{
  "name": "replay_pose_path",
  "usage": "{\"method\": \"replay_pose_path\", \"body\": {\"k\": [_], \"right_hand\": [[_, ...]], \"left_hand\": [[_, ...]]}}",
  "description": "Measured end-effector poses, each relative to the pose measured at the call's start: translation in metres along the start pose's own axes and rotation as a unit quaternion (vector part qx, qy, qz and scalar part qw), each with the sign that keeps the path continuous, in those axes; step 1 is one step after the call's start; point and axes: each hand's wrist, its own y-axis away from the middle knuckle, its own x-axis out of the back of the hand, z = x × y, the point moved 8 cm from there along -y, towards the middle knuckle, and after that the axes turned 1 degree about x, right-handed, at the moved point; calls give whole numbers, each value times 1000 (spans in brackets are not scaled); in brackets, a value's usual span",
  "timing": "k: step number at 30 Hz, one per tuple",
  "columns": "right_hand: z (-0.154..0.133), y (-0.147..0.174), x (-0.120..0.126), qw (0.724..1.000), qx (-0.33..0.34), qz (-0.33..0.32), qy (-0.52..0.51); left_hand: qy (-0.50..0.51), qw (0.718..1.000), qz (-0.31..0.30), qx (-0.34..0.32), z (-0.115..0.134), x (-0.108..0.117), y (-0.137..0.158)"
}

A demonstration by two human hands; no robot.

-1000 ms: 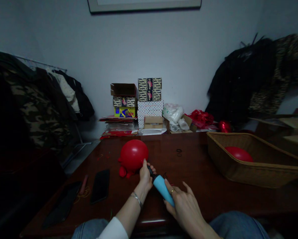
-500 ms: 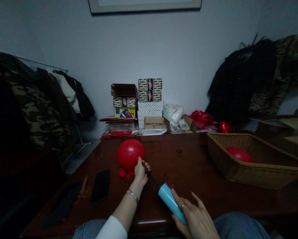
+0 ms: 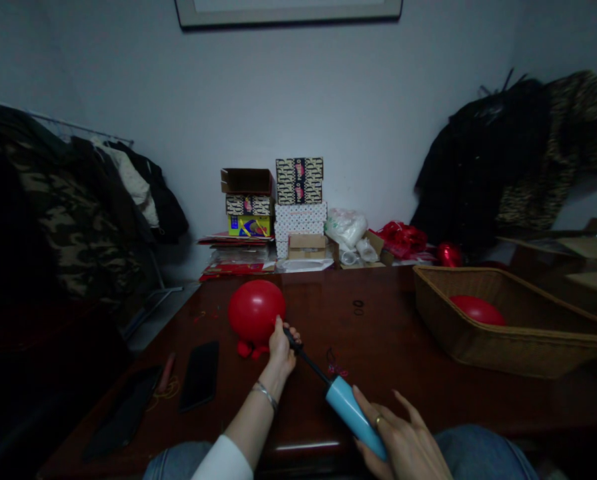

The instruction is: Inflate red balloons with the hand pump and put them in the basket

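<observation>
A round, inflated red balloon (image 3: 256, 311) is over the table just beyond my left hand (image 3: 281, 347). The fingers of this hand are closed around the balloon's neck and the black end of a hand pump; the exact joint is hidden by them. From there a black rod runs down to the pump's light blue barrel (image 3: 354, 415). My right hand (image 3: 403, 433) grips that barrel near the table's front edge, with some fingers lifted off it. Small red uninflated balloons (image 3: 248, 349) lie under the inflated one.
To the right stands a wicker basket (image 3: 488, 353) with a red balloon (image 3: 477, 310) inside. At left lie a black phone (image 3: 199, 375), a dark flat case (image 3: 123, 413) and yellow rubber bands (image 3: 164, 392). Stacked boxes (image 3: 300, 220) line the far wall.
My right hand has drawn the blue barrel down and to the right, so more of the black rod shows. The inflated balloon has shifted slightly left. My left hand stays nearly in place.
</observation>
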Motion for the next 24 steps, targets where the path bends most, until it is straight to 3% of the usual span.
{"method": "replay_pose_path", "body": {"k": [7,13,24], "right_hand": [[-13,-35,1,997,-61,-46,2],[-21,-56,-3,995,-82,-50,15],[-21,-28,-8,999,-40,-16,-15]], "left_hand": [[-19,1000,3,14,-22,-3,11],[-32,999,3,31,-25,-7,17],[-40,999,-2,-3,0,-2,2]]}}
